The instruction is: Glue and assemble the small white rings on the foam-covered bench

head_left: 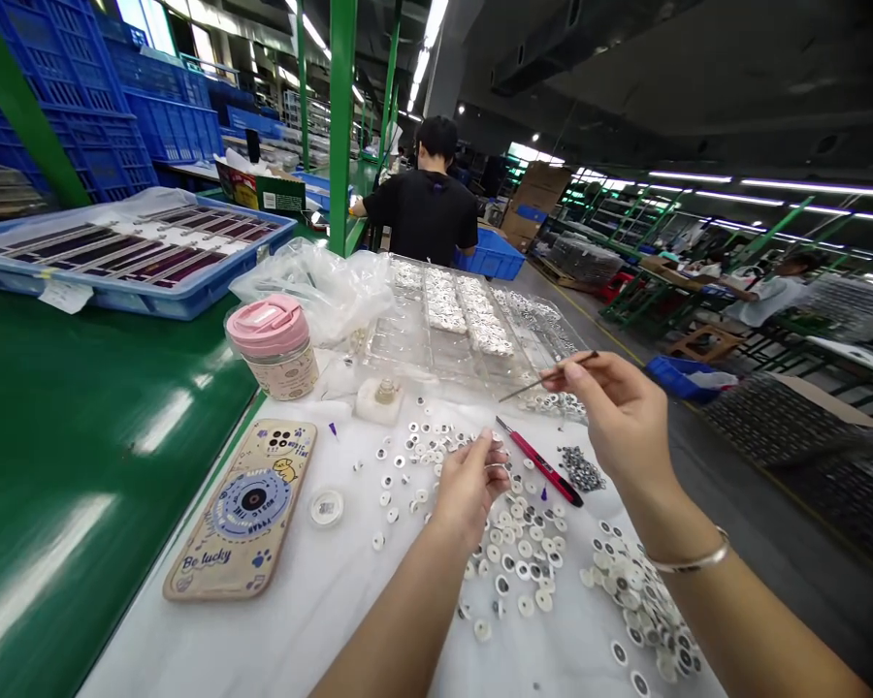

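My right hand [618, 412] is closed around a pair of thin dark tweezers [542, 381], whose tip points left above the table. Lower and further left, my left hand [472, 485] has its fingers curled in a pinch; whatever they grip is hidden or too small to name. Small round white discs [520, 533], some with dark centres, lie scattered around and beneath it. A red-handled pen-like tool [545, 467] rests between the two hands, beside a heap of tiny metal parts [580, 469]. More discs are piled [644, 601] below my right hand.
A compartmented clear tray [472, 359] of white parts stands at the back. On the left are a phone [247, 514], a pink-lidded cup [273, 344], a plastic bag [312, 286] and a blue tray [189, 301] of dark strips. A co-worker [426, 208] sits ahead, facing away.
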Tool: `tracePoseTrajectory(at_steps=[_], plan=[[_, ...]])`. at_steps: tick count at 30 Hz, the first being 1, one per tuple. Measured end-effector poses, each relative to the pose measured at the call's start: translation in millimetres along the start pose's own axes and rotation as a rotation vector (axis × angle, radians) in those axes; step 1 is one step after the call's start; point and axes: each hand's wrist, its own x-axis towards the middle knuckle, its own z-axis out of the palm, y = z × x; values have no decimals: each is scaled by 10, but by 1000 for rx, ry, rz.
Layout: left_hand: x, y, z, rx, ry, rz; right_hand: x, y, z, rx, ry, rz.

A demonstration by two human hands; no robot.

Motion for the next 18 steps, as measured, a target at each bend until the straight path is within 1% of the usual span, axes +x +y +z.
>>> tracePoseTrajectory(at_steps=[3, 7, 18], plan=[[8, -16, -9, 21, -5, -1, -170, 37, -115, -48, -26, 41], [16, -37, -21, 46, -16, -6, -298, 55, -133, -109, -36, 54], [0, -27, -5, 83, -16, -13, -324, 143, -133, -88, -50, 65]])
